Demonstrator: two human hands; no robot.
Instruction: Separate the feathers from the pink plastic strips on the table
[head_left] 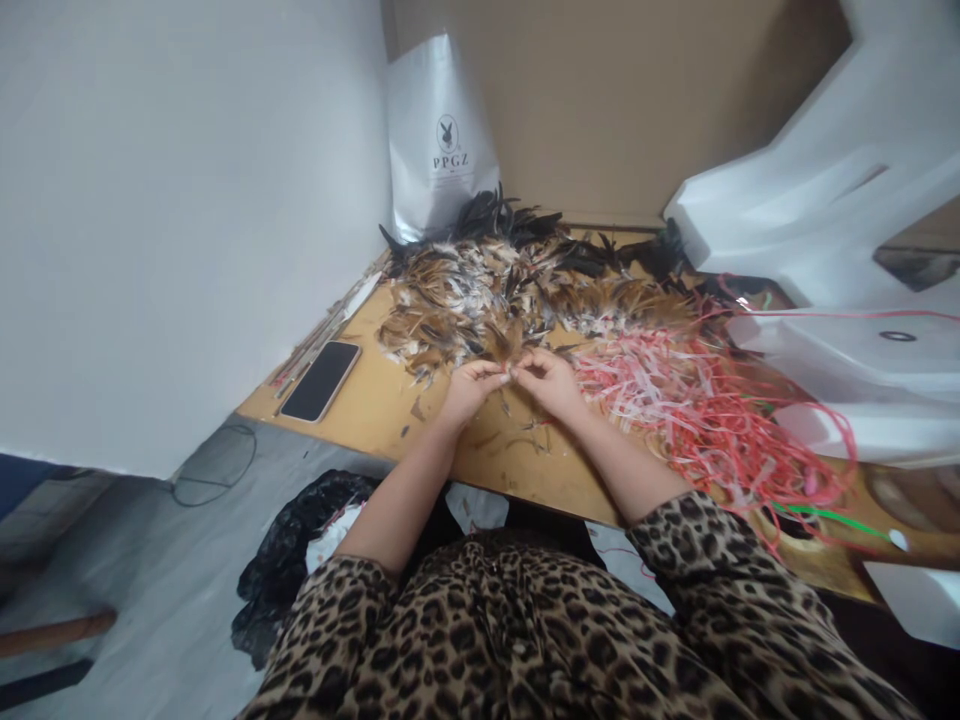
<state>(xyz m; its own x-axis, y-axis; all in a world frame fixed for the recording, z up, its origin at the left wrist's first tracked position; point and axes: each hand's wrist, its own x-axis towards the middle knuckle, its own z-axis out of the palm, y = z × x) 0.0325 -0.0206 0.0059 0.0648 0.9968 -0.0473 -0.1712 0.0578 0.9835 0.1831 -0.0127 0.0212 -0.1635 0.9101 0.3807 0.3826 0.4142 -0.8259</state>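
Note:
My left hand and my right hand meet over the front middle of the wooden table, fingertips pinched together. Between them stands a small bunch of brown feathers, its base hidden by the fingers. Right behind is a wide pile of brown, white and black feathers. Beside my right hand lies a tangled heap of red and pale pink strips. Several loose feather bits lie on the tabletop under my hands.
A phone lies at the table's left edge. A white bag stands at the back against the wall. White plastic pieces crowd the right side, near a green strip. A black plastic bag sits on the floor.

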